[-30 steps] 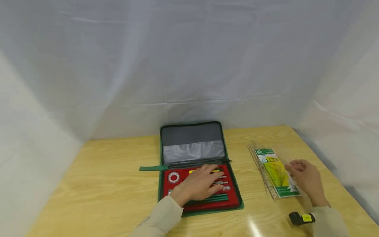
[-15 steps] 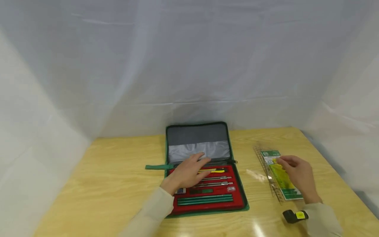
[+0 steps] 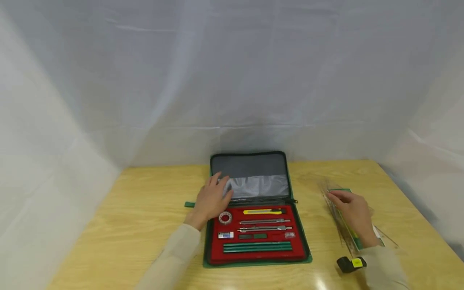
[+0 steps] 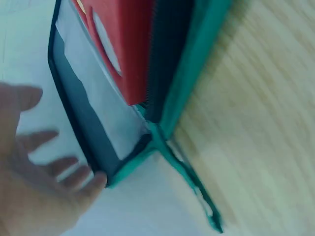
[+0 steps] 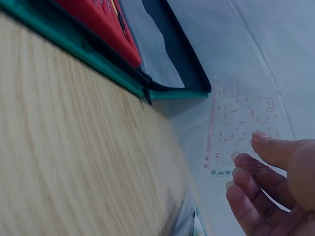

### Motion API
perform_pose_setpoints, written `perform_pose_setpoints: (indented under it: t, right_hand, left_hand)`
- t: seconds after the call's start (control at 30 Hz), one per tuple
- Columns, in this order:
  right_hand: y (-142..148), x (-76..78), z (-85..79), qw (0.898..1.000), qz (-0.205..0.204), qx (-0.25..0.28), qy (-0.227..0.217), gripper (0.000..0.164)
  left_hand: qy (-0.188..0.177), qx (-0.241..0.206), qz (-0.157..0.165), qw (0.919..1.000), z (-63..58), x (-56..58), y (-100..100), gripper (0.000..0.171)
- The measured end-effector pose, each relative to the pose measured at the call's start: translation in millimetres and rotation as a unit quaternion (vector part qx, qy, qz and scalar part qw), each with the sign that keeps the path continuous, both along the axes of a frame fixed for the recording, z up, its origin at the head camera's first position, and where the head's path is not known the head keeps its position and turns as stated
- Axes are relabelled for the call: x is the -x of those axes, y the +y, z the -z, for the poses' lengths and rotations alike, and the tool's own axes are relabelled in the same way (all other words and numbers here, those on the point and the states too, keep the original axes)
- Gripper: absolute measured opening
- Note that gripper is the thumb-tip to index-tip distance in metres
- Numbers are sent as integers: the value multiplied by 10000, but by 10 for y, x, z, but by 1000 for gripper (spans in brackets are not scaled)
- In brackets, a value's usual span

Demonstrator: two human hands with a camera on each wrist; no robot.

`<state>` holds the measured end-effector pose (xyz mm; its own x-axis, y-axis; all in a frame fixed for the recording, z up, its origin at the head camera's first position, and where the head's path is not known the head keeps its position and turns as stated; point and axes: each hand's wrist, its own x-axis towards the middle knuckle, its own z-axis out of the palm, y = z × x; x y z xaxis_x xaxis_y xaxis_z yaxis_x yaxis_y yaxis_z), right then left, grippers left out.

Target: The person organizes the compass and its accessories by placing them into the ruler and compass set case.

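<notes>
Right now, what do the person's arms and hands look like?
The left hand and right hand wear no gloves. The left sleeve and right sleeve are pale beige. Beside the right one sits a small black device with a yellow label.

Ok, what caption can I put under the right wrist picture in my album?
A right hand pinches a clear sheet with red markings, beyond an open green case.

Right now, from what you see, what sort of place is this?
Probably a screened-off work booth: pale sheeting surrounds three sides of a wood-grained table, which bears an open drawing-tool case.
</notes>
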<state>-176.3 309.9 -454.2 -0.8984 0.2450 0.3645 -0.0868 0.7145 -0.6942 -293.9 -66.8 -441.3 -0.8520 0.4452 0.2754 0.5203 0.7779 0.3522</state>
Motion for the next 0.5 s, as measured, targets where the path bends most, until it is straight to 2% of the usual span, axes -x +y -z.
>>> perform_pose_setpoints:
  t: [0.13, 0.23, 0.3, 0.4, 0.47, 0.5]
  right_hand:
    - [-57, 21, 14, 9999, -8, -75, 67, 30]
    - [-96, 35, 18, 10000, -7, -85, 31, 31]
    - [-122, 49, 23, 10000, -38, -72, -49, 33]
    - [-168, 68, 32, 9998, -89, 58, -169, 35]
    - [-195, 79, 38, 9997, -113, 108, -199, 35]
    - [-207, 81, 38, 9997, -121, 102, -191, 35]
  left_hand:
    - [-213, -566, -412, 9973, 65, 115, -67, 60]
    - [-550, -1019, -422, 9924, 118, 208, -121, 69]
    - [-842, -1362, -385, 9863, 142, 258, -152, 74]
    - [-1349, -1967, -405, 9703, 163, 320, -186, 75]
    - [-1733, -2413, -551, 9533, 173, 358, -202, 75]
    - [-1914, -2682, -663, 9418, 178, 380, -212, 74]
